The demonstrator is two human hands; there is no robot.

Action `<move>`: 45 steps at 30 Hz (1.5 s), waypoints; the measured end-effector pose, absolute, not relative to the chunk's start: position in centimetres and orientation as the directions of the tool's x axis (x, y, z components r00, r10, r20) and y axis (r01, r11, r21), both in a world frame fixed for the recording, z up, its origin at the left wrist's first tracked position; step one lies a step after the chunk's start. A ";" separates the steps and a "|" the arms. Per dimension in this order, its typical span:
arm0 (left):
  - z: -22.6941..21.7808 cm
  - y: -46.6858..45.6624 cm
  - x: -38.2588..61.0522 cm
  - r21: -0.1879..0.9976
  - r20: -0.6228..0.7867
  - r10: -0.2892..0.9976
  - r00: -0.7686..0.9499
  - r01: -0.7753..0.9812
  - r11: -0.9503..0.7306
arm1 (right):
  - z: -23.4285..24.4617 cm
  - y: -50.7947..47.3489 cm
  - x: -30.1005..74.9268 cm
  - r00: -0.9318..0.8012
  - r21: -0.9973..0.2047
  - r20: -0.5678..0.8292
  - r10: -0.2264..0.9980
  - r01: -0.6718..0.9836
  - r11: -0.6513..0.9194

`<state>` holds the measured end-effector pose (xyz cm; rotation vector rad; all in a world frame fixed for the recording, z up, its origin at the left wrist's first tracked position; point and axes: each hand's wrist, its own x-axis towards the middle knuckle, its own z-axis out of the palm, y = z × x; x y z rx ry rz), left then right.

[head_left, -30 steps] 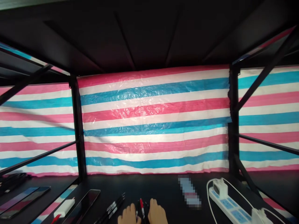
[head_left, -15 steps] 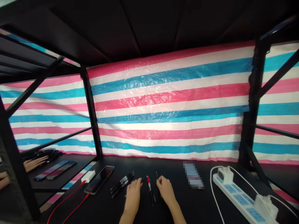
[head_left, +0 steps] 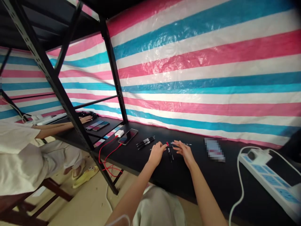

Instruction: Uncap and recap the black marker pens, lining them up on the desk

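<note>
My left hand (head_left: 157,153) is closed over the black tabletop (head_left: 138,161), fingers bent and fingertips near a short dark piece; what it grips is too small to make out. Facing it, my right hand (head_left: 185,152) has its fingers apart, with a thin, pale-tipped pen part (head_left: 188,144) showing beside them. Between the hands lie a red-topped marker pen (head_left: 168,145) and a black pen (head_left: 171,154), side by side. Left of my left hand is a group of several black pens (head_left: 145,142).
Left of the pens lie a phone (head_left: 128,137) and a white charger (head_left: 119,133) with red cables. To the right are a blurred phone-like object (head_left: 214,150) and a white power strip (head_left: 270,180). A shelf post (head_left: 58,91) separates another person's arm (head_left: 56,127).
The view has tilted down and swung, bringing my lap and the neighbouring person into sight. My right hand's fingers have gone from pinching a thin pen part to spread. The pen group stays put.
</note>
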<state>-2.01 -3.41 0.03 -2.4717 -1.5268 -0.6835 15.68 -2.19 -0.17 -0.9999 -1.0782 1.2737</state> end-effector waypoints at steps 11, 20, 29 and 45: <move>-0.3 -2.5 -1.9 0.103 0.444 0.827 0.346 0.897 -0.430 | 0.1 -1.9 15.7 0.066 -0.964 0.077 0.995 -0.248 0.091; -0.5 -2.4 -2.0 0.090 0.468 0.828 0.308 0.916 -0.391 | 0.1 -1.9 15.7 -0.015 -0.967 0.058 0.998 -0.250 0.053; -0.5 -2.8 -2.0 0.057 0.472 0.815 0.335 0.911 -0.408 | -0.6 -1.7 16.1 -0.051 -0.973 0.057 0.997 -0.228 0.044; -0.3 -3.0 -2.6 0.416 0.537 0.844 0.007 0.867 -0.273 | -0.4 -2.0 15.6 -0.030 -0.981 0.168 0.985 -0.107 0.164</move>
